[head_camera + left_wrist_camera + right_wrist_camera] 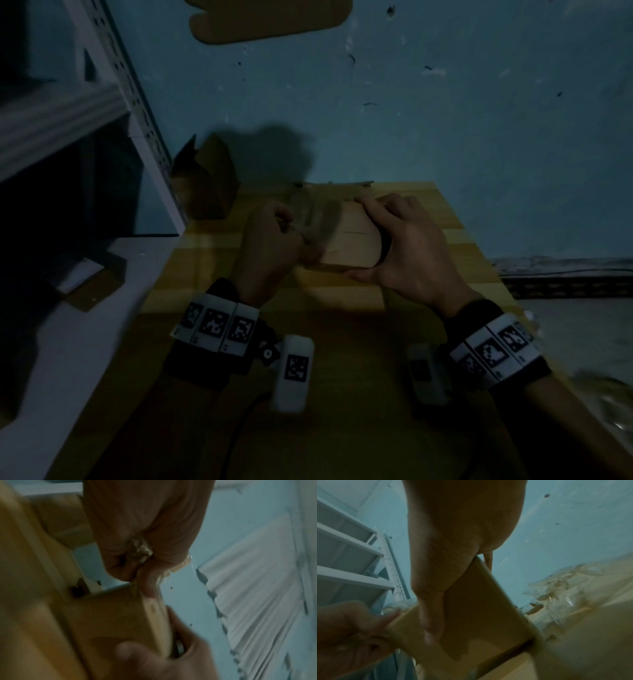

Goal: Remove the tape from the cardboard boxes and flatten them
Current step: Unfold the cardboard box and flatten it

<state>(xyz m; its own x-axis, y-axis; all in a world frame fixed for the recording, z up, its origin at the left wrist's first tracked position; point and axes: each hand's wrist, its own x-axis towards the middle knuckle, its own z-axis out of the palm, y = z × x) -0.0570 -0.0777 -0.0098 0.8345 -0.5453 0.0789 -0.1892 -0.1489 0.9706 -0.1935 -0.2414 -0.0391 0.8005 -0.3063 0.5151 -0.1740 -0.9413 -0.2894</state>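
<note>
Left hand [270, 240] at the left end of the cardboard box [346, 236], fingers curled and pinching a strip of clear tape [315, 219] lifted off the box top. Box held above the wooden table [342, 342], near its far edge. Right hand [407, 246] at the right end of the box, thumb under the near edge, fingers wrapped over the top, gripping. Left of the box, beyond the table corner: an opened cardboard box [209, 178] beside a metal shelf [137, 102].
</note>
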